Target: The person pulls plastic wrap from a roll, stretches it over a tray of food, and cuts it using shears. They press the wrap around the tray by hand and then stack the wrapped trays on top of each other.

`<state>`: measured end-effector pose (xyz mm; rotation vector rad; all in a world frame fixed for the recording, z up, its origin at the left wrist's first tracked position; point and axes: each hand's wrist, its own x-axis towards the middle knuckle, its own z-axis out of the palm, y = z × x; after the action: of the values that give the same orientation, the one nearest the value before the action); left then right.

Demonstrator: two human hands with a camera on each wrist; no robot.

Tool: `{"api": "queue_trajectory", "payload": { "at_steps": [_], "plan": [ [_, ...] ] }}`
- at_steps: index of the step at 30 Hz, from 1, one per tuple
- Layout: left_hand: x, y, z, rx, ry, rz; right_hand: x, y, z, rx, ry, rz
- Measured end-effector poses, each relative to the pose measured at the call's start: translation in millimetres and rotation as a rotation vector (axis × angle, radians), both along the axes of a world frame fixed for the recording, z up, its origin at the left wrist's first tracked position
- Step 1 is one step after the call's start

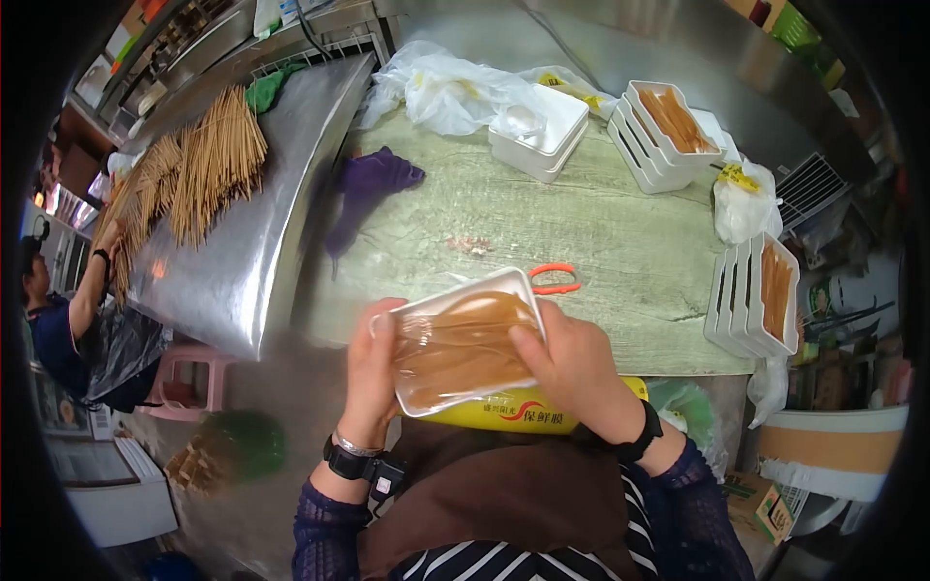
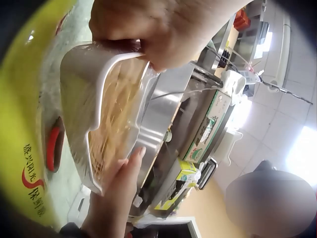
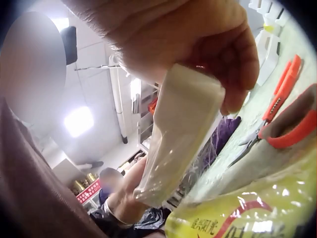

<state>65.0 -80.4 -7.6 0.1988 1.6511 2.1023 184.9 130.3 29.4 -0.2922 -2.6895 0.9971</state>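
Observation:
A white tray of brown strips under clear film [image 1: 465, 339] is held up between both hands in the head view. The left hand [image 1: 370, 363] grips its left end, thumb on the rim. At the other end the right hand [image 1: 579, 363] holds on, its thumb over the film and its fingers behind the tray. The left wrist view shows the tray [image 2: 79, 94] tilted, with the left hand [image 2: 153, 25] on its near end. From the right wrist, the tray's white side [image 3: 183, 109] is seen beside the right hand [image 3: 198, 44].
Red-handled scissors [image 1: 554, 279] lie behind the tray, and a yellow film package [image 1: 504, 411] lies below it. Stacked trays [image 1: 668, 126] [image 1: 760, 295] stand right, white trays [image 1: 541, 136] and plastic bags [image 1: 446, 87] at the back. Left are a purple cloth [image 1: 373, 189], sticks [image 1: 218, 165] and another person [image 1: 68, 320].

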Motion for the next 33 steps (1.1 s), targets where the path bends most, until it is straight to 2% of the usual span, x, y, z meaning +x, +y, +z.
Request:
{"api": "queue_trajectory", "payload": {
  "at_steps": [3,5,6,7,9,12,14,15,18,19,22,26,27,30,33],
  "plan": [
    [9.8,5.7,4.6,0.020,-0.029,-0.093,-7.1,6.3,-6.6,-0.135,0.008,-0.091],
    [10.7,10.1,8.8,-0.063,0.067,-0.158,-8.8,12.7,-8.7,-0.294,0.082,-0.110],
    [10.6,10.9,10.4,-0.107,0.112,-0.188,-8.0,14.9,-5.7,-0.322,0.031,-0.082],
    [8.6,11.9,12.0,-0.095,0.019,-0.225,-7.7,17.7,0.9,-0.347,-0.019,-0.050],
    [0.3,18.6,13.0,-0.079,0.042,-0.319,-7.6,27.7,11.8,-0.362,-0.188,0.006],
    [-6.7,27.5,9.7,-0.059,0.035,-0.458,-7.4,40.9,18.5,-0.398,-0.309,0.223],
    [-10.9,32.6,8.4,-0.027,0.029,-0.491,-5.0,48.9,14.2,-0.554,-0.334,0.142],
    [-11.3,31.4,12.7,0.029,-0.056,-0.524,-3.5,51.9,10.0,-0.641,-0.329,0.104],
    [-9.2,29.1,13.3,0.336,-0.284,-0.462,3.2,65.2,-2.1,-0.863,-0.306,0.017],
    [-10.0,24.0,12.1,0.282,-0.239,-0.397,4.1,67.1,-0.5,-0.931,-0.289,-0.026],
    [-18.9,6.1,-3.5,0.260,-0.053,-0.566,6.5,82.4,0.3,-1.028,-0.252,-0.088],
    [-5.2,-1.0,-0.7,-0.001,0.398,-0.468,3.6,85.5,6.6,-1.043,-0.212,-0.156],
    [-4.4,0.3,-2.2,-0.009,0.418,-0.380,2.5,84.7,10.6,-1.026,-0.206,-0.166],
    [-11.1,-3.4,-13.4,-0.010,0.451,-0.412,3.0,85.6,18.4,-0.970,-0.188,-0.180],
    [-10.5,-1.7,-9.9,-0.189,0.760,-0.224,7.7,95.2,20.3,-0.914,-0.193,-0.155]
  ]
}}
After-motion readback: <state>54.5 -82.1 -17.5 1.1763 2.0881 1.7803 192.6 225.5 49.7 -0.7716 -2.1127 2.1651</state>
